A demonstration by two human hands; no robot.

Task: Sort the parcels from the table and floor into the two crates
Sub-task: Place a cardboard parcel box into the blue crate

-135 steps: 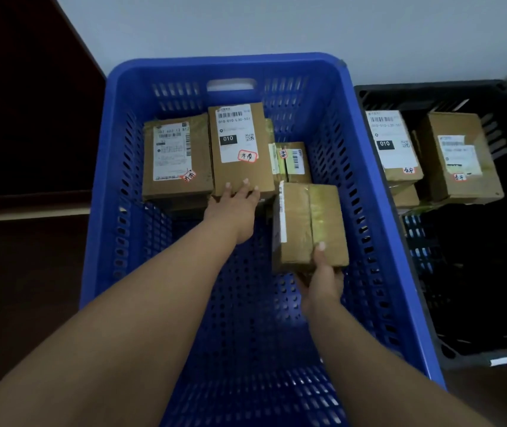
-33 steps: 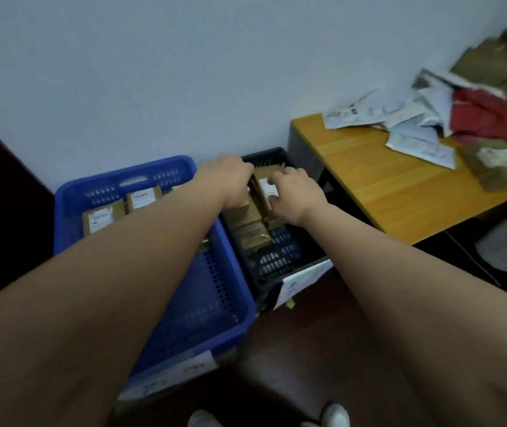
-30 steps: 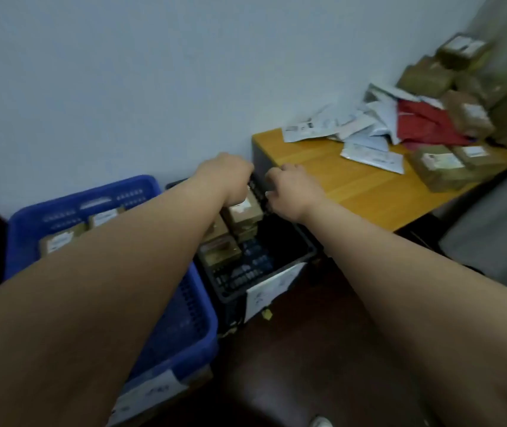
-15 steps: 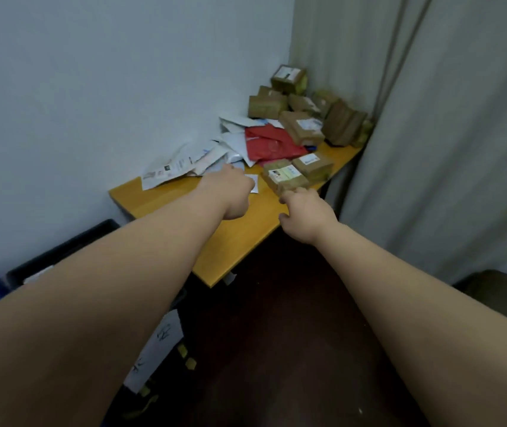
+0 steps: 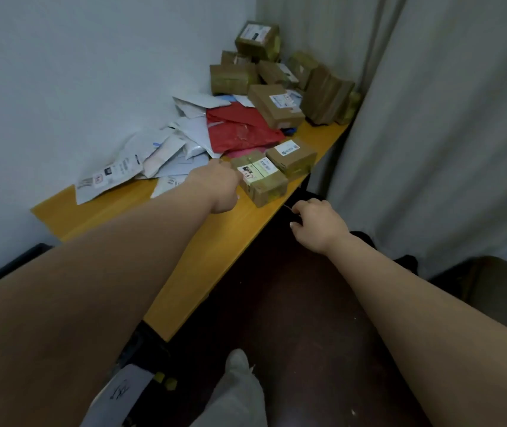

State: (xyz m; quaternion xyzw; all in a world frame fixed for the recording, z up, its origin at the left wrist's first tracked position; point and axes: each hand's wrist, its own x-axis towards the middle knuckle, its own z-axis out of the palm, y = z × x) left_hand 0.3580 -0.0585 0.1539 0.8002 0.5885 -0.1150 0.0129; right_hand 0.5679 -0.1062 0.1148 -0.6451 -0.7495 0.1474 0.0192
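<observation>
1. Left hand reaches over the wooden table, right up against the near end of a taped cardboard parcel. Its fingers are hidden behind the back of the hand; cannot tell whether they grasp the parcel or only touch it.
2. That parcel lies flat near the table's front edge, white labels facing up. A second labelled box sits just beside it, touching or nearly so.
3. Right hand hangs off the table's edge above the dark floor, fingers loosely curled, holding nothing.
4. Behind the two boxes: a red plastic mailer, with a loose heap of white mailers spreading left along the wall.
5. Far corner of the table: a stack of more brown boxes, one sitting on top of the others; a larger labelled box lies in front of the stack.
6. Grey curtain hangs to the right of the table.
7. Black crate: only one rim edge shows at the left, past the left forearm.
</observation>
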